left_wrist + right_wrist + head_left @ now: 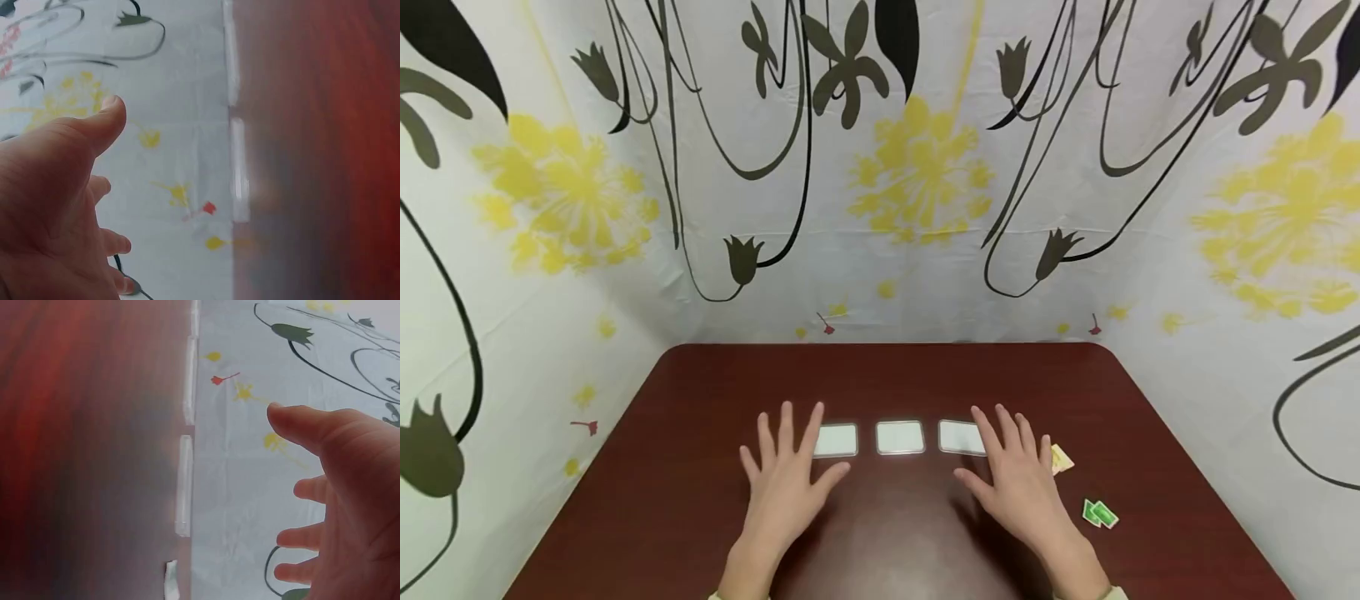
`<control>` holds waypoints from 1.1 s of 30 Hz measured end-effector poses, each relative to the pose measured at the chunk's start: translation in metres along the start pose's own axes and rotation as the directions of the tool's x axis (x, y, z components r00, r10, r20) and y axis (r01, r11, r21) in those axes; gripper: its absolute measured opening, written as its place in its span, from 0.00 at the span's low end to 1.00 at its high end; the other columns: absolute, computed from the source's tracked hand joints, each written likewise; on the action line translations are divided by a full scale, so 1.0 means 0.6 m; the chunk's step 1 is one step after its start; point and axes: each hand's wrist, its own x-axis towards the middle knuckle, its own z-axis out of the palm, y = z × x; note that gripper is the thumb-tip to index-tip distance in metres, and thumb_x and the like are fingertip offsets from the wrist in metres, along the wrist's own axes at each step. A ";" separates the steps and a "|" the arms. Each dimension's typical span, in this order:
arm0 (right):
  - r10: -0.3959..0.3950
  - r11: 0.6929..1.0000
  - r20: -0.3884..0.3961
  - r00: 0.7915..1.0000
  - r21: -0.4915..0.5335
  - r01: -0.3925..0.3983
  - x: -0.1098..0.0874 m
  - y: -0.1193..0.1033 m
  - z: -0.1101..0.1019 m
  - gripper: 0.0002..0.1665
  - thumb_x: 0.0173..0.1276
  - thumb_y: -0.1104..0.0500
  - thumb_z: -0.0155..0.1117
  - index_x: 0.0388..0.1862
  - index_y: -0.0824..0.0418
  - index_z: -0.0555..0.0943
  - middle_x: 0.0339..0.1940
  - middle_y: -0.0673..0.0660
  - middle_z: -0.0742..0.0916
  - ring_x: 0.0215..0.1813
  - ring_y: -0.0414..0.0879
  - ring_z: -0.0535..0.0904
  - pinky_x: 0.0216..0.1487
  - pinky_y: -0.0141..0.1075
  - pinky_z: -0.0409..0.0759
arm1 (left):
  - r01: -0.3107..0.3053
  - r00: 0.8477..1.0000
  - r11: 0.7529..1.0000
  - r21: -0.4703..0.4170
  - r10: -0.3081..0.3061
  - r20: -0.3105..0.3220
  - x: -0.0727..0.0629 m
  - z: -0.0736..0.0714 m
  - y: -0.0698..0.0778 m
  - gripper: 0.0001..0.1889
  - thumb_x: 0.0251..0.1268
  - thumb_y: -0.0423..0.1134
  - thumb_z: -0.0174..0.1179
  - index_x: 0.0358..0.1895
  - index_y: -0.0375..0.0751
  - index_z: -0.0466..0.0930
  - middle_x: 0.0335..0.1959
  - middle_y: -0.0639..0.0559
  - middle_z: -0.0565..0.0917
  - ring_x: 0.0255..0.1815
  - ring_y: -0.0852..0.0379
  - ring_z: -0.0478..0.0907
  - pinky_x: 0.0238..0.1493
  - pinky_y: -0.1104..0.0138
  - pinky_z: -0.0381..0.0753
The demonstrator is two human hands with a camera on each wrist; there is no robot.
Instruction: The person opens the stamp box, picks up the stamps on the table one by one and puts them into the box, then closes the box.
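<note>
Both hands hover palm down over the dark red table, fingers spread, holding nothing. My left hand (pixel 785 492) overlaps the left end of a flat white rectangular case (pixel 838 440) in the head view. A matching white case (pixel 900 437) lies in the middle between the hands. My right hand (pixel 1021 492) has its index finger overlapping the right end of a third white case (pixel 958 437). The left wrist view catches the left palm and thumb (pixel 56 194), with thin clear case edges (pixel 240 169) beyond. The right wrist view has the right palm (pixel 365 494) and another case edge (pixel 185 487).
A small yellow printed card (pixel 1060 460) peeks out beside the right hand, partly hidden by it. Nearer on the right, small green cards (pixel 1100 513) overlap each other. The glossy table (pixel 887 375) meets a white cloth (pixel 910 283) with flower prints at its back and sides.
</note>
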 end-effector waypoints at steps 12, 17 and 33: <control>-0.109 0.994 0.065 0.992 -0.010 0.109 -0.001 0.031 -0.018 0.54 0.61 0.36 0.71 0.80 0.54 0.62 0.76 0.62 0.68 0.75 0.67 0.58 0.63 0.73 0.56 | -0.177 0.982 0.984 0.000 0.177 -0.065 0.028 -0.022 0.052 0.47 0.66 0.59 0.64 0.82 0.63 0.46 0.81 0.43 0.51 0.80 0.32 0.40 0.65 0.26 0.48; -0.177 0.983 0.058 0.982 -0.032 0.179 0.013 0.051 -0.017 0.50 0.60 0.41 0.74 0.76 0.57 0.67 0.73 0.61 0.72 0.74 0.66 0.60 0.64 0.72 0.56 | -0.283 0.959 0.958 0.050 0.283 -0.001 0.053 -0.020 0.087 0.45 0.68 0.59 0.61 0.82 0.59 0.48 0.79 0.44 0.60 0.79 0.33 0.47 0.67 0.30 0.52; -0.303 0.948 0.233 0.924 -0.024 0.316 0.074 0.115 0.025 0.40 0.66 0.43 0.70 0.71 0.63 0.73 0.66 0.61 0.78 0.71 0.65 0.65 0.64 0.70 0.61 | -0.399 0.895 0.912 0.094 0.365 0.257 0.158 0.080 0.162 0.29 0.71 0.55 0.61 0.71 0.49 0.73 0.70 0.50 0.74 0.74 0.40 0.63 0.66 0.38 0.64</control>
